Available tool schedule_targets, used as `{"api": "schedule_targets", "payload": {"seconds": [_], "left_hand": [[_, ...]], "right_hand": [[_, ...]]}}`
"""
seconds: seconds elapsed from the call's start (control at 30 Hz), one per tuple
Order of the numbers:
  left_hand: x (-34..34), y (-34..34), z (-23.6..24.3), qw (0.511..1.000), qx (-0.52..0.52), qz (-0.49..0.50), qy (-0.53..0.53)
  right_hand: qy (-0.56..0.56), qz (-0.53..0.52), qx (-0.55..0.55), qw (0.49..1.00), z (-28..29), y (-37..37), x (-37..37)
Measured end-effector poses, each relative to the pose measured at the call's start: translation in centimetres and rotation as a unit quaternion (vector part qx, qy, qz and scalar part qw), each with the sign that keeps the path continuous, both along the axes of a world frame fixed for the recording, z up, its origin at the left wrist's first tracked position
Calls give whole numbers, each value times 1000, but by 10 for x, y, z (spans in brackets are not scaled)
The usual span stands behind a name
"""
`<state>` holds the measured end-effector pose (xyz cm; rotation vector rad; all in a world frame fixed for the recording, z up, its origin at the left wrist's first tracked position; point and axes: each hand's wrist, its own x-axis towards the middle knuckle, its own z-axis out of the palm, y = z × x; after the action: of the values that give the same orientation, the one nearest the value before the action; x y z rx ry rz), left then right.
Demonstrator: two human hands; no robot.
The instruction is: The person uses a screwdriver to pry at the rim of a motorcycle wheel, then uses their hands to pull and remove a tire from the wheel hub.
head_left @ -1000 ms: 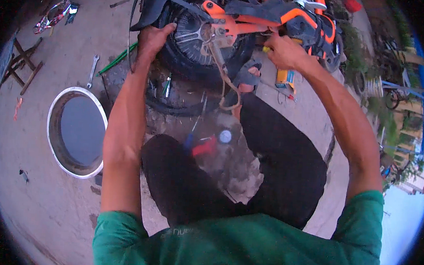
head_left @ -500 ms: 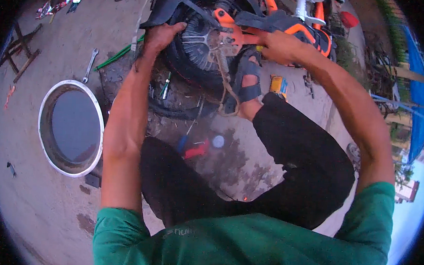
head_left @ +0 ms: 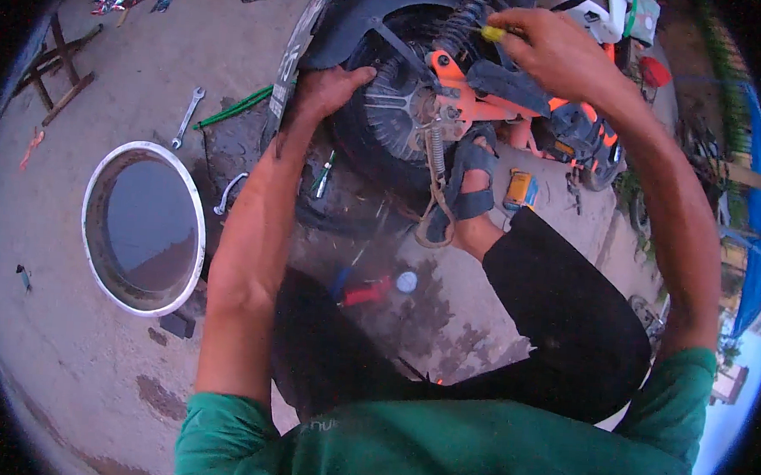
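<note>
A black motorcycle rear wheel (head_left: 387, 117) with a silver hub stands in front of me, framed by orange bodywork (head_left: 482, 105). My left hand (head_left: 324, 88) lies flat on the tyre's left side, fingers spread. My right hand (head_left: 550, 48) is closed around a yellow-handled tool (head_left: 493, 33) near the shock spring (head_left: 465, 23) above the hub. A spring and a loop of cord (head_left: 435, 189) hang below the hub, next to my sandalled foot (head_left: 464, 195).
A round white-rimmed basin of water (head_left: 144, 225) sits on the concrete at left. A wrench (head_left: 187, 117), a green rod (head_left: 237, 109), screwdrivers (head_left: 322, 174), a red-handled tool (head_left: 365, 293), a white cap (head_left: 406, 281) and a yellow box (head_left: 519, 189) lie around. Wooden sticks (head_left: 58, 70) lie far left.
The view has closed in on the wheel. My right hand rose from the orange frame to the shock spring with the yellow tool. My left hand stayed on the tyre.
</note>
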<state>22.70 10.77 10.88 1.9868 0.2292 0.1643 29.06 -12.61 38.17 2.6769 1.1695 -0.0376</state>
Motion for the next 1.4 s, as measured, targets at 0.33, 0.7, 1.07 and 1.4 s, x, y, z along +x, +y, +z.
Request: {"api": "schedule_targets", "payload": {"seconds": [0.33, 0.7, 1.07, 1.4], "left_hand": [[-2, -2, 1, 999, -31, -8, 0], [8, -5, 11, 991, -112, -34, 59], [-7, -10, 21, 982, -80, 6, 173], [-36, -36, -11, 982, -90, 162, 23]], "right_hand": [[86, -83, -93, 988, -16, 54, 31], [74, 10, -199, 977, -33, 67, 62], [-12, 47, -144, 988, -59, 46, 62], [39, 150, -145, 977, -40, 71, 76]]}}
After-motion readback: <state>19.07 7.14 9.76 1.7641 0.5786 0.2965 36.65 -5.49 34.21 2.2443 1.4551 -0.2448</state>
